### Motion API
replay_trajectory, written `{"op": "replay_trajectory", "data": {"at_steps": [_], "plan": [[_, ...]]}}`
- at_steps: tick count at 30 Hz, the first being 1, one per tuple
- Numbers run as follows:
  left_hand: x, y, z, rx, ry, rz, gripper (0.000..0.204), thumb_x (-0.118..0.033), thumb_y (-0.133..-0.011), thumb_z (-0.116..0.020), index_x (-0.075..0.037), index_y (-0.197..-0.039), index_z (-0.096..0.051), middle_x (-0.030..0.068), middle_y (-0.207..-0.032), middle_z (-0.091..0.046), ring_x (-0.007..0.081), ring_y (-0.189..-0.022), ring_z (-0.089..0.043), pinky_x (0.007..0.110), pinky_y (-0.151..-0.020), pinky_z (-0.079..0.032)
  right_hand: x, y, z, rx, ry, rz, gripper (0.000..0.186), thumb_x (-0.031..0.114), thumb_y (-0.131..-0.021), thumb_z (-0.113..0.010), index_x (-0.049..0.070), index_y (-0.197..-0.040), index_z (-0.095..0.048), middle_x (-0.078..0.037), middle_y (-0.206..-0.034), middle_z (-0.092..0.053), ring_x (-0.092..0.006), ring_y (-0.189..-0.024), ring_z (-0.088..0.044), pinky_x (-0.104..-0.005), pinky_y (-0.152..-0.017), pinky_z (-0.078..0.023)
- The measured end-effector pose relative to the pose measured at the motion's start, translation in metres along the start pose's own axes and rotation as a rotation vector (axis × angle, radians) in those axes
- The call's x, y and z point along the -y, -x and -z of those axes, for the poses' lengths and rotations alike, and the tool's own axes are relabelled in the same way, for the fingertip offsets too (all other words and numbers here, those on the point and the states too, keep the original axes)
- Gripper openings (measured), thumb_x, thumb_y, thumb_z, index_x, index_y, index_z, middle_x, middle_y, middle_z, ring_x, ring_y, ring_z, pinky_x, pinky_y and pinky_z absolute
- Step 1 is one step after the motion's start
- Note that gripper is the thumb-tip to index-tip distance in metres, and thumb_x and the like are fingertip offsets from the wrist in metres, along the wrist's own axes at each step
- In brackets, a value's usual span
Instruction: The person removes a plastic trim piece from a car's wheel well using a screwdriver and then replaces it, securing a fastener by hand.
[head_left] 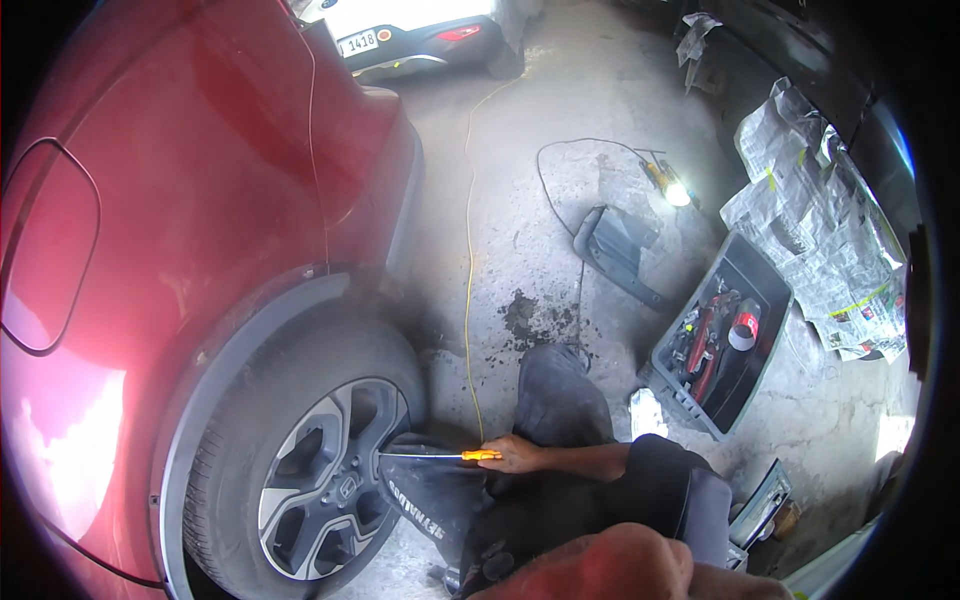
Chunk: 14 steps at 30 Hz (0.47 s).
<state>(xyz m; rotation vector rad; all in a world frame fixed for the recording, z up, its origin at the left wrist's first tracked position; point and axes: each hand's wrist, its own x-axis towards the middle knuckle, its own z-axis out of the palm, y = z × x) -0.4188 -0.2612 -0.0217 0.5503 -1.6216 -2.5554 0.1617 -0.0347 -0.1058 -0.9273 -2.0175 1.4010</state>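
Note:
My right hand [515,455] is closed around the orange handle of a screwdriver [481,455]. Its long thin shaft points left, crossing in front of my dark trouser leg [430,490]. The tip ends near the rim of the wheel [345,488]; whether it touches cannot be made out. This wheel has a black tyre and a silver and dark alloy rim, and sits under the arch of a red car [200,180]. My left hand is out of view.
A grey plastic tub [770,300] holds red tools and a tape roll [743,332]. Beyond it lie a dark trim piece [620,250] and a lit work lamp [668,185]. A yellow cord [470,250] crosses the concrete. Newspaper [820,220] hangs at right; a white car [430,35] stands ahead.

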Motion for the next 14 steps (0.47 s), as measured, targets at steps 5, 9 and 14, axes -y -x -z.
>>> {"op": "replay_trajectory", "data": {"at_steps": [5, 9, 14], "plan": [[-0.008, -0.01, 0.02, -0.008, -0.003, 0.002, 0.03, -0.033, -0.095, -0.057, -0.008, -0.08, -0.061, 0.0023, -0.084, -0.059, 0.0198, -0.081, -0.055, 0.04, -0.075, -0.046, 0.011, 0.0, 0.003, 0.029, -0.029, -0.063, 0.041, 0.037, -0.094, -0.061, 0.0, -0.111, -0.064, -0.022, -0.099, -0.067, -0.0357, -0.088, -0.065, -0.0438, -0.077, -0.05], [-0.035, -0.051, 0.073, 0.017, 0.031, 0.013, 0.03, -0.033, -0.096, -0.056, -0.008, -0.081, -0.061, 0.0025, -0.085, -0.06, 0.0199, -0.081, -0.055, 0.04, -0.075, -0.046, 0.017, -0.002, 0.002, -0.101, 0.006, 0.049, 0.029, 0.029, -0.092, -0.067, 0.001, -0.1, -0.067, -0.014, -0.081, -0.067, -0.0258, -0.07, -0.066, -0.0366, -0.065, -0.052], [-0.051, -0.06, 0.072, -0.08, -0.065, -0.106, 0.042, -0.044, -0.087, -0.067, -0.018, -0.119, -0.064, 0.0111, -0.118, -0.066, 0.0197, -0.12, -0.057, 0.046, -0.105, -0.035, 0.02, 0.002, -0.003, -0.087, 0.032, -0.016, 0.027, 0.027, -0.091, -0.068, 0.002, -0.1, -0.067, -0.015, -0.08, -0.068, -0.0254, -0.069, -0.068, -0.036, -0.064, -0.053]]}}
